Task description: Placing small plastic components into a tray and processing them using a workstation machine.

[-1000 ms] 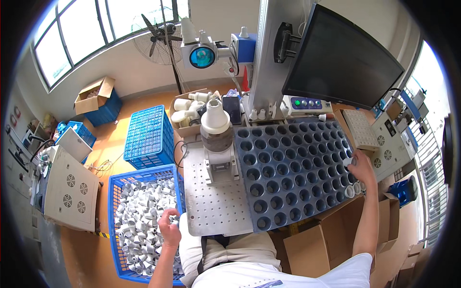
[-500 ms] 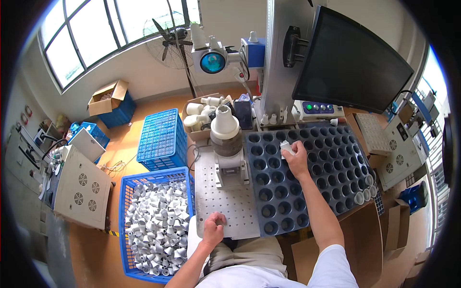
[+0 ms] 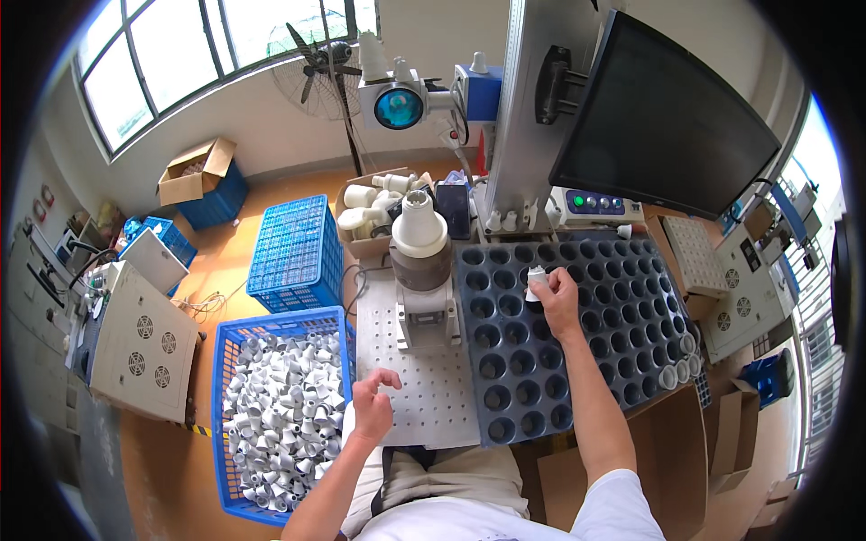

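Note:
My right hand (image 3: 561,302) pinches a white plastic cone-shaped housing (image 3: 536,285) over the black tray of round holes (image 3: 504,365). Hovering above the front left part of the perforated metal plate (image 3: 424,388), my left hand (image 3: 372,406) has its index finger and thumb apart and nothing in them. Behind it stands a metal fixture (image 3: 424,311) topped by a white cone-shaped holder (image 3: 419,228). To the left, a blue basket (image 3: 216,406) is filled with many similar white housings (image 3: 280,415).
A machine head with a round teal lens (image 3: 399,108) hangs above the fixture. At the back right is a dark monitor (image 3: 667,113); below it sits a control box with lit buttons (image 3: 595,206). Several white rings (image 3: 668,377) lie at the tray's right edge. A cardboard box (image 3: 354,242) holds white parts.
My left hand has moved left and up, and its fingers have uncurled from a loose fist. My right hand stays over the tray with the housing. The view has shifted slightly.

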### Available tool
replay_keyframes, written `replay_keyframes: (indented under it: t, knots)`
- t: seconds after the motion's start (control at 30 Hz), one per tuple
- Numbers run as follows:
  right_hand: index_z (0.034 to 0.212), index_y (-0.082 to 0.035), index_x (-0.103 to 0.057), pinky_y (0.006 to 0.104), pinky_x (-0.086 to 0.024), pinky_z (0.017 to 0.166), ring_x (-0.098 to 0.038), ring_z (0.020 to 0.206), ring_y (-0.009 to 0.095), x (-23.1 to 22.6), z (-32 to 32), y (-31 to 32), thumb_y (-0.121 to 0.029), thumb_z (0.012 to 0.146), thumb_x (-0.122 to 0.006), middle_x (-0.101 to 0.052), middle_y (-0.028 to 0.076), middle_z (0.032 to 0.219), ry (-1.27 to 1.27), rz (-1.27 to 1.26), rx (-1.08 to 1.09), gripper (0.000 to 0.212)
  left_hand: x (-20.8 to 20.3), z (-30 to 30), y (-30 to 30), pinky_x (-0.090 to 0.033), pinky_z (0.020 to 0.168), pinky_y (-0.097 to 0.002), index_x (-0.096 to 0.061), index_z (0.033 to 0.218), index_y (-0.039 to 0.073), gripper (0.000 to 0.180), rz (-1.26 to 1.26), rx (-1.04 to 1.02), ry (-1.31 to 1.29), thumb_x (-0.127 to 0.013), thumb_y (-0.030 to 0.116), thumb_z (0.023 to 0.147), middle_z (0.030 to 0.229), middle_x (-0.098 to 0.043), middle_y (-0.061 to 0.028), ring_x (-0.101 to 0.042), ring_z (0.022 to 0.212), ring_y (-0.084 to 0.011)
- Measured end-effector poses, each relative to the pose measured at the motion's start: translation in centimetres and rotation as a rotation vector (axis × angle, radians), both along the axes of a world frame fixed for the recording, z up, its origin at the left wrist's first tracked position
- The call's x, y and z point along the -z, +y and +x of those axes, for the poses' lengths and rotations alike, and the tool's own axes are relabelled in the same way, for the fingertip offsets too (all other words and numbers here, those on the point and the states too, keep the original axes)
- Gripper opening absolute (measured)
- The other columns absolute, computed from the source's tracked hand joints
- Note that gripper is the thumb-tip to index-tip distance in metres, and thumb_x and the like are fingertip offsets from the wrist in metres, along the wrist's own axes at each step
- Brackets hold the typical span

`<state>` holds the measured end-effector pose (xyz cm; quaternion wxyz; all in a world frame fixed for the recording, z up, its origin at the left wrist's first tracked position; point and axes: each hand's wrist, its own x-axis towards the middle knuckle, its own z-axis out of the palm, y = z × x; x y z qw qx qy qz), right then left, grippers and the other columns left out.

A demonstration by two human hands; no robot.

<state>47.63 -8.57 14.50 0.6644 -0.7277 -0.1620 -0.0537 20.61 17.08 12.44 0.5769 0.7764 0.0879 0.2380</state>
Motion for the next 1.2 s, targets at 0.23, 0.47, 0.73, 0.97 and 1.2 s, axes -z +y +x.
replay_keyframes:
  t: [0.23, 0.47, 0.73, 0.97, 1.2]
  knots:
    - [0.068, -0.011, -0.04, 0.0207, -0.033, 0.055, -0.038, 0.061, 0.003, -4.4, 1.0, 2.3, -0.01, 0.081, -0.07, -0.043, -0.005, 0.068, 0.079, 0.246, -0.152, 0.033, -18.0, 14.3, 3.0, -0.045, 0.085, -0.0326, -0.061, 0.085, -0.009, 0.035, 0.326, -0.256, -0.475, -0.032, 0.0, 0.067, 0.08, -0.064, -0.0116, -0.059, 0.084, -0.0228]
    - [0.073, -0.009, -0.041, 0.0214, -0.037, 0.059, -0.04, 0.067, 0.005, -15.3, -5.5, 14.8, -0.015, 0.085, -0.073, -0.043, -0.006, 0.069, -0.236, 0.224, -0.416, 0.035, -20.4, 15.2, 6.1, -0.041, 0.075, -0.0309, -0.063, 0.056, 0.0, 0.03, 0.118, -0.132, -0.28, -0.044, 0.012, 0.076, 0.069, -0.056, -0.0073, -0.05, 0.084, -0.0201]
    - [0.077, -0.005, -0.04, 0.0267, -0.046, 0.074, -0.053, 0.087, 0.011, -13.4, -6.4, 15.1, -0.019, 0.087, -0.071, -0.066, 0.013, 0.108, -0.318, 0.182, -0.301, 0.036, -2.3, -2.9, 19.2, -0.045, 0.068, -0.0298, -0.052, 0.053, -0.005, 0.025, 0.215, -0.494, -0.142, -0.036, 0.009, 0.066, 0.056, -0.055, -0.0085, -0.052, 0.057, -0.0176]
    - [0.104, 0.001, -0.054, 0.0377, -0.042, 0.098, -0.054, 0.117, 0.035, -9.9, -7.6, 8.7, -0.022, 0.082, -0.068, -0.057, 0.021, 0.123, -0.421, 0.005, -0.133, 0.034, 18.7, -24.8, 32.6, -0.042, 0.074, -0.0331, -0.053, 0.067, -0.003, 0.019, 0.128, -0.897, 0.262, -0.038, 0.007, 0.073, 0.069, -0.053, -0.0086, -0.052, 0.073, -0.0211]
    - [0.122, -0.005, -0.055, 0.0487, -0.039, 0.099, -0.045, 0.121, 0.039, -5.4, -1.8, -18.2, -0.024, 0.076, -0.069, -0.05, 0.019, 0.129, -0.204, -1.048, 0.623, 0.051, 15.9, -16.3, 23.4, -0.043, 0.073, -0.0328, -0.054, 0.068, -0.004, 0.02, 0.096, -0.567, 0.184, -0.036, 0.005, 0.069, 0.069, -0.054, -0.0089, -0.053, 0.071, -0.021]
